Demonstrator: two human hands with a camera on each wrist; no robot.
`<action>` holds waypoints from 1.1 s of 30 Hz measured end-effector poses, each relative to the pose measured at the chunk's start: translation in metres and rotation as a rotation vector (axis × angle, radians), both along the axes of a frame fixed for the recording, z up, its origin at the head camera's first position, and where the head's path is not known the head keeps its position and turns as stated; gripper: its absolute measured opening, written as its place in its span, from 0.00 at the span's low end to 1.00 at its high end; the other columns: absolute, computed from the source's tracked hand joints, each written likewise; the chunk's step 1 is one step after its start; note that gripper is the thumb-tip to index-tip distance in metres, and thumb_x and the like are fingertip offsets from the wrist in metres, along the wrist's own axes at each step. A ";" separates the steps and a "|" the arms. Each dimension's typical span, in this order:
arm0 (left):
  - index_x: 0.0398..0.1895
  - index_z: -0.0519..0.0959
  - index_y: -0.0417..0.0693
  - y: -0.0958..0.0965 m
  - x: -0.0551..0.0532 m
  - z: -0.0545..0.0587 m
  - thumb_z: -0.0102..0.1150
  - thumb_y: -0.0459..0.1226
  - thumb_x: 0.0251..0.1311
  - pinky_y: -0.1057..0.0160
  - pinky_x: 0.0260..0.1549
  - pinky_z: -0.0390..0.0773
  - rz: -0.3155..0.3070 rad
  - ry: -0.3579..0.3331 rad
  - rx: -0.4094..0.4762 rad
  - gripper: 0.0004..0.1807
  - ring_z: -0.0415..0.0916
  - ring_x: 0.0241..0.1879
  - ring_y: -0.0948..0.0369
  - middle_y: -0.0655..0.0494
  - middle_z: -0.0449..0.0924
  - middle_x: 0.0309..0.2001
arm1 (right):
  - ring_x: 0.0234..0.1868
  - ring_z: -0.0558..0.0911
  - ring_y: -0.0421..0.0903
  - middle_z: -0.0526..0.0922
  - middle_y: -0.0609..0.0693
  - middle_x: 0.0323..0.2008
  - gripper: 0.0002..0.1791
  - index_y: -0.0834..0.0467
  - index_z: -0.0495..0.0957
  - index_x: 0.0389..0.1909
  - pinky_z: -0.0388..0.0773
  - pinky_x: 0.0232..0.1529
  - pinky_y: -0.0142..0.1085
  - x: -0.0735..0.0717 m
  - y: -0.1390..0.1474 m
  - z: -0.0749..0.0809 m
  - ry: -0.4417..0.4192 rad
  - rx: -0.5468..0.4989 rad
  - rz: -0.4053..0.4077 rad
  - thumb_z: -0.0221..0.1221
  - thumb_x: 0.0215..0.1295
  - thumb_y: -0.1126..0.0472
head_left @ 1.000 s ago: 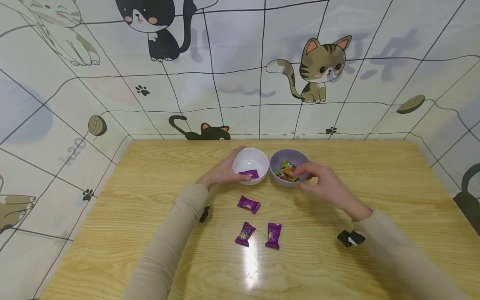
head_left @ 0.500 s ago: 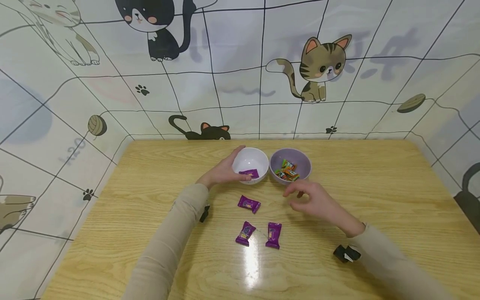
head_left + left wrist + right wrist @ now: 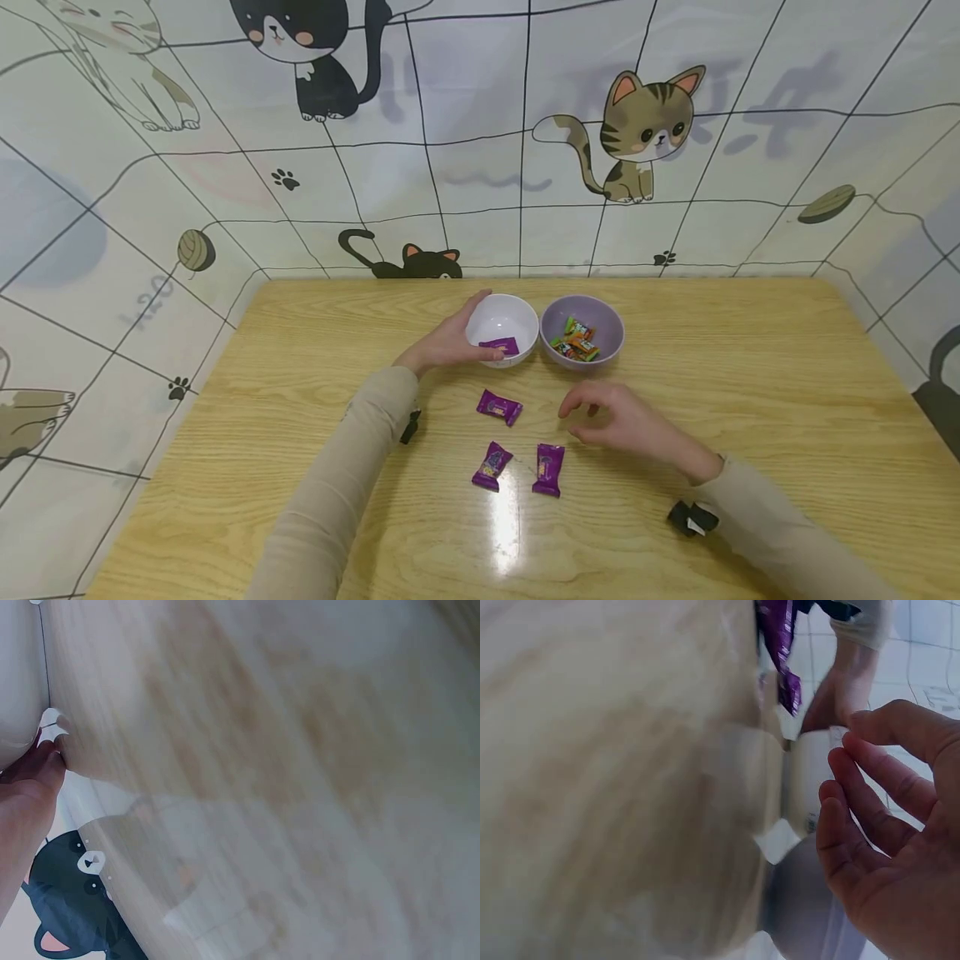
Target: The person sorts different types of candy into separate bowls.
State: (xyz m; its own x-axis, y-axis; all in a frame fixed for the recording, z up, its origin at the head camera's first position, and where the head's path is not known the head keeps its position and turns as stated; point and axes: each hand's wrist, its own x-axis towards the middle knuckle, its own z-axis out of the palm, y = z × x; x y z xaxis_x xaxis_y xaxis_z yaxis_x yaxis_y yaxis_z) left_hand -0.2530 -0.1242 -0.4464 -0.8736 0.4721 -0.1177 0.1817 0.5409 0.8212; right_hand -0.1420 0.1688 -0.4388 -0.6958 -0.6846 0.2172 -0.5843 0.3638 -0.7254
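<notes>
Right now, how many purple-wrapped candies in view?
4: a purple candy in the white bowl, three on the table (one nearest that bowl, two farther off). The left hand and bowl wall may hide more.

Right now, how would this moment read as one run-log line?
left hand: grips white bowl; right hand: empty, over table; purple candies: three on table; lilac bowl: orange-green candies

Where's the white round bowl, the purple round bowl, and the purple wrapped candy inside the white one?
White round bowl [image 3: 504, 315], head view: inner wall.
Purple round bowl [image 3: 611, 336], head view: inner wall.
Purple wrapped candy [image 3: 503, 345], head view: wrapper's middle.
</notes>
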 end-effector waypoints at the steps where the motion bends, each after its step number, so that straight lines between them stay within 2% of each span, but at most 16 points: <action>1: 0.77 0.44 0.58 0.000 0.000 0.000 0.75 0.44 0.47 0.52 0.62 0.63 0.001 -0.001 -0.002 0.59 0.63 0.63 0.51 0.46 0.59 0.69 | 0.40 0.79 0.48 0.83 0.47 0.39 0.12 0.60 0.81 0.39 0.78 0.40 0.38 0.001 -0.001 -0.001 0.002 0.010 0.011 0.67 0.53 0.73; 7: 0.77 0.44 0.56 -0.001 -0.001 -0.001 0.75 0.43 0.47 0.49 0.62 0.63 -0.003 0.012 -0.006 0.59 0.63 0.62 0.49 0.44 0.59 0.69 | 0.45 0.78 0.43 0.81 0.42 0.41 0.13 0.55 0.81 0.41 0.76 0.49 0.40 0.006 -0.006 -0.007 -0.048 0.079 0.065 0.67 0.55 0.69; 14: 0.77 0.44 0.56 -0.001 -0.001 -0.001 0.76 0.44 0.47 0.50 0.62 0.64 0.000 0.006 -0.008 0.60 0.63 0.63 0.50 0.45 0.59 0.69 | 0.47 0.76 0.42 0.80 0.40 0.42 0.14 0.53 0.81 0.42 0.74 0.51 0.40 0.008 -0.010 -0.008 -0.054 0.125 0.137 0.66 0.55 0.68; 18: 0.77 0.45 0.56 0.000 -0.001 -0.001 0.76 0.44 0.46 0.49 0.61 0.65 0.002 0.009 -0.009 0.60 0.64 0.62 0.49 0.45 0.60 0.69 | 0.50 0.74 0.41 0.79 0.40 0.46 0.16 0.51 0.82 0.44 0.73 0.54 0.40 0.009 -0.013 -0.006 -0.090 0.175 0.172 0.66 0.55 0.68; 24: 0.77 0.44 0.58 0.000 -0.001 0.000 0.75 0.46 0.48 0.50 0.60 0.66 0.007 0.003 -0.020 0.59 0.63 0.63 0.49 0.46 0.58 0.70 | 0.53 0.73 0.45 0.79 0.42 0.49 0.19 0.51 0.82 0.46 0.70 0.57 0.42 0.010 -0.017 -0.006 -0.056 0.160 0.255 0.65 0.53 0.71; 33: 0.77 0.45 0.59 0.000 -0.002 -0.001 0.75 0.46 0.47 0.51 0.60 0.66 0.006 0.007 -0.023 0.59 0.62 0.64 0.50 0.46 0.58 0.70 | 0.52 0.71 0.43 0.77 0.40 0.48 0.19 0.51 0.82 0.45 0.70 0.56 0.39 0.009 -0.021 -0.009 -0.070 0.202 0.269 0.65 0.52 0.70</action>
State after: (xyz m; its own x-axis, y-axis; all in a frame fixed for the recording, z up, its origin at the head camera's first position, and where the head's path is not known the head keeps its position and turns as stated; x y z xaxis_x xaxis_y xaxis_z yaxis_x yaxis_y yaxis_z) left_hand -0.2552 -0.1241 -0.4473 -0.8771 0.4645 -0.1219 0.1845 0.5603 0.8075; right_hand -0.1327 0.1481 -0.4478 -0.4929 -0.8699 0.0164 -0.6303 0.3440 -0.6960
